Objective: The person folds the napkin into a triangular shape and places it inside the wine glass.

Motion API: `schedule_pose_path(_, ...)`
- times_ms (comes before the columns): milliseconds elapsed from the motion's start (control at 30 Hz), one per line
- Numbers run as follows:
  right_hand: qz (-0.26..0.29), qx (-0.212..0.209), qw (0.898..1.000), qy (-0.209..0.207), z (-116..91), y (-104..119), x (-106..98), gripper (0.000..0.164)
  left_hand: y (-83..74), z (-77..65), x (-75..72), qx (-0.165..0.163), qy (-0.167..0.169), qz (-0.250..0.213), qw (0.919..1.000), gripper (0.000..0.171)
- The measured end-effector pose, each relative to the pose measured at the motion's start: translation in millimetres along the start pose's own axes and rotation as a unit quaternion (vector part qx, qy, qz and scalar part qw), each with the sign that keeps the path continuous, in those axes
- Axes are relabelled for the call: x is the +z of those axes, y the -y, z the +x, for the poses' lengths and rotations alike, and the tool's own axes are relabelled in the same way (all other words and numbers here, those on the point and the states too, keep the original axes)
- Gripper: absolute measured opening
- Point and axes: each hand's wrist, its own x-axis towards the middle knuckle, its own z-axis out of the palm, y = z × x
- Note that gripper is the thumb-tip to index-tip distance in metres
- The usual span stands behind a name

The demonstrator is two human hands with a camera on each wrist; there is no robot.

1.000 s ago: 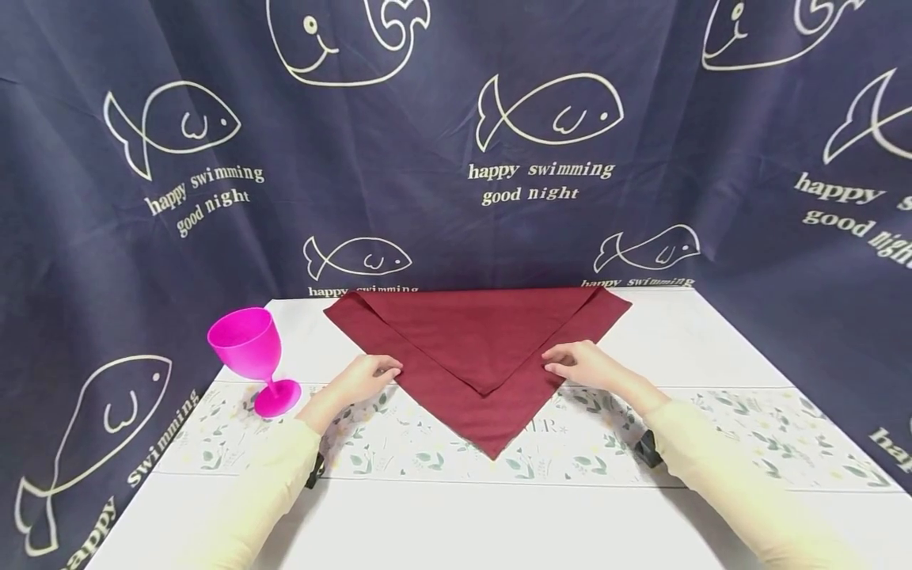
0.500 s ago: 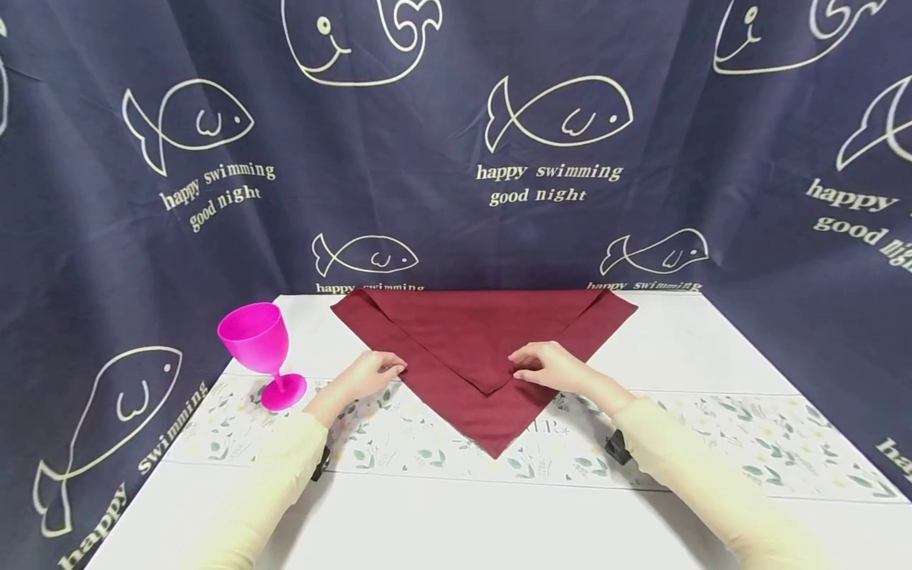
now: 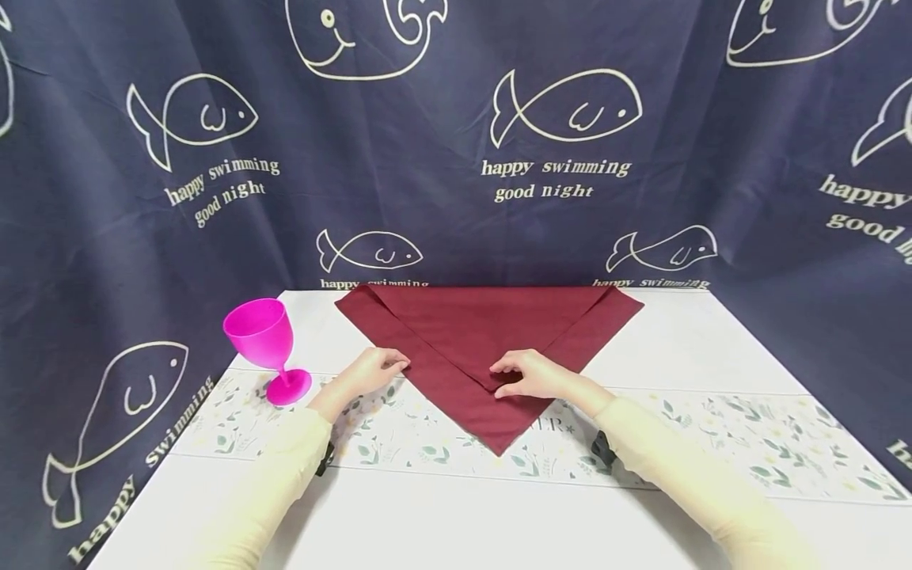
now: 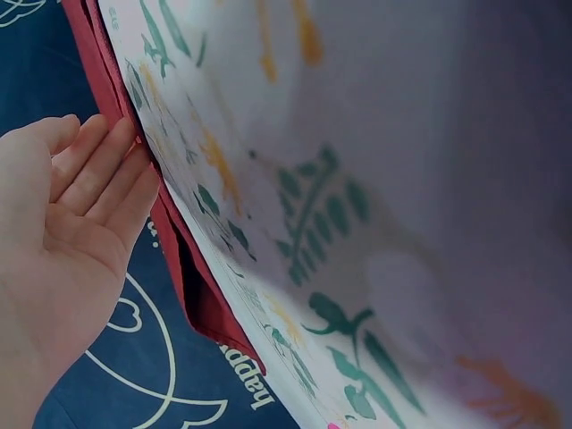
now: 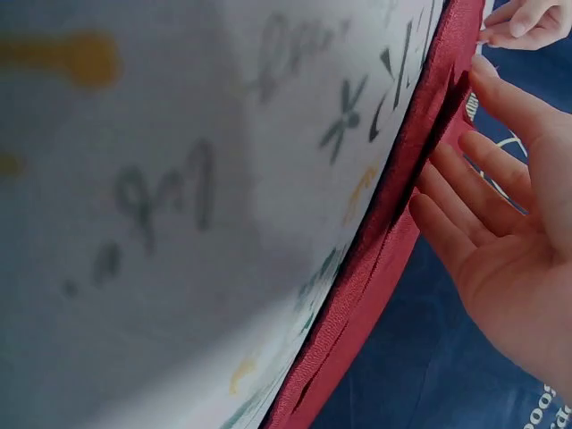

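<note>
A dark red cloth napkin (image 3: 492, 317) lies folded over on the table, its upper flap coming to a point inside a larger lower point toward me. My left hand (image 3: 372, 370) rests at the napkin's left slanting edge, and in the left wrist view its fairly straight fingers (image 4: 94, 170) touch the red fabric. Over the tip of the upper flap is my right hand (image 3: 530, 374), thumb and forefinger apart on either side of the tip. The right wrist view shows its extended fingers (image 5: 460, 192) against the cloth, holding nothing.
A bright pink plastic goblet (image 3: 262, 336) stands upright at the left of the white table (image 3: 427, 522). A leaf-patterned band (image 3: 727, 439) runs across the tabletop. A dark blue curtain (image 3: 442, 158) with fish drawings hangs behind and at both sides.
My right hand has moved left from the napkin's right edge to the tip of the upper flap. The left hand has stayed at the left edge. The napkin keeps its folded shape.
</note>
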Motion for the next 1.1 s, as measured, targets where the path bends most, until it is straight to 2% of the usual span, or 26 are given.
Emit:
schedule_pose_path(300,-0.008,-0.016,1.000,0.005,0.3,-1.2,5.0,0.037,1.0,-1.6,1.7,-0.008,0.000,0.005,1.0000,0.019)
schedule_pose_path(467,-0.028,-0.024,0.999,-0.005,1.0,0.1,4.2,0.032,2.2,0.7,1.6,0.007,-0.005,0.004,1.0000,0.018)
schedule_pose_path(700,-0.040,-0.038,0.998,0.000,1.0,0.1,2.3,0.024,3.7,2.6,1.3,-0.006,-0.002,0.005,1.0000,0.018)
schedule_pose_path(933,-0.068,-0.048,0.996,-0.034,-2.1,-6.4,3.9,0.011,-0.3,7.9,2.4,0.005,0.007,-0.007,0.9999,0.022)
schedule_pose_path(1100,-0.050,-0.075,0.995,-0.044,2.7,-1.5,8.2,0.007,2.6,-0.3,-2.2,-0.006,0.009,-0.003,0.9999,0.021)
